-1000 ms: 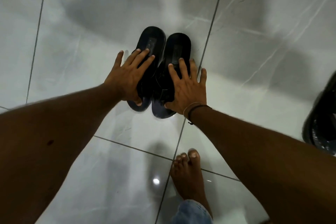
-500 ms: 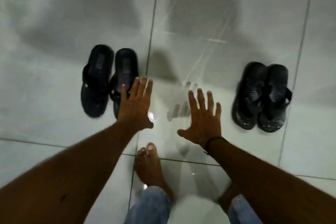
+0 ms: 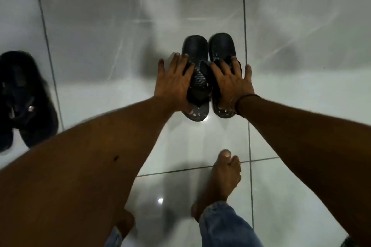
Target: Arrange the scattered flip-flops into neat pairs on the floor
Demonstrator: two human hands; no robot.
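Observation:
Two black flip-flops with a wavy pattern lie side by side, touching, on the glossy white tile floor. My left hand [image 3: 172, 84] lies over the left flip-flop [image 3: 194, 46], fingers spread across its strap and thumb at its heel. My right hand [image 3: 230, 82], with a dark band at the wrist, covers the right flip-flop [image 3: 221, 44] the same way. Both hands hide the straps and the middle of the soles. A second black pair [image 3: 22, 98] sits together at the far left edge, blurred.
My bare right foot [image 3: 220, 178] stands on the tiles just below the pair, with a blue jeans cuff [image 3: 224, 224] behind it. Dark grout lines [image 3: 246, 26] cross the floor. Glossy tile stretches beyond the flip-flops.
Both hands left the first pair, crossed to the right, and now rest on the patterned pair. The view swung right, so the first pair slid to the left edge.

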